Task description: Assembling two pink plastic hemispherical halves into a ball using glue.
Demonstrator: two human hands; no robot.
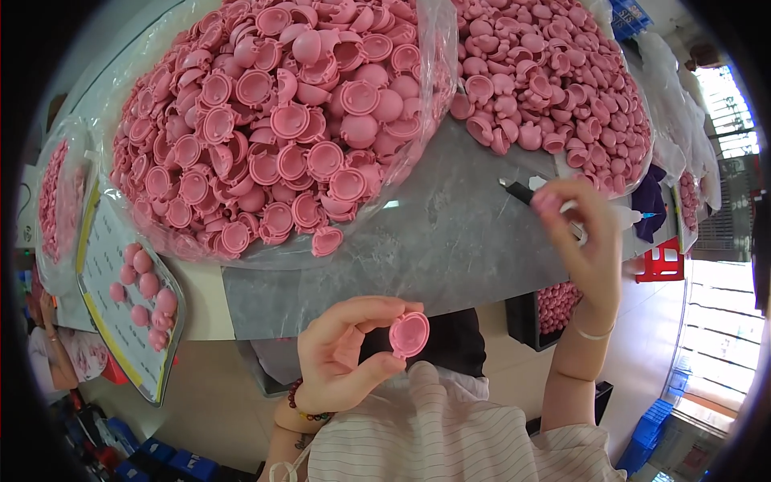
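My left hand (pixel 345 349) pinches a small pink plastic half-shell (pixel 410 334) between thumb and fingers, its hollow side facing up. The shell is held just off the near edge of the grey table. Over the right part of the table, my right hand (pixel 577 221) is curled, its fingertips closed at the end of a slim black tool (pixel 518 190) with a pale metal tip. Partly hidden behind that hand is a white bottle (pixel 625 215) with a thin blue nozzle. A great heap of pink half-shells (pixel 293 120) lies in clear plastic beyond my left hand.
Another heap of smaller pink parts (pixel 546 80) fills the far right. A tray (pixel 112 297) with several pink balls (pixel 148 284) stands at the left. Below the table are a black bin of pink parts (pixel 556 308) and a red basket (pixel 662 261). Another person's arm (pixel 56 345) shows far left.
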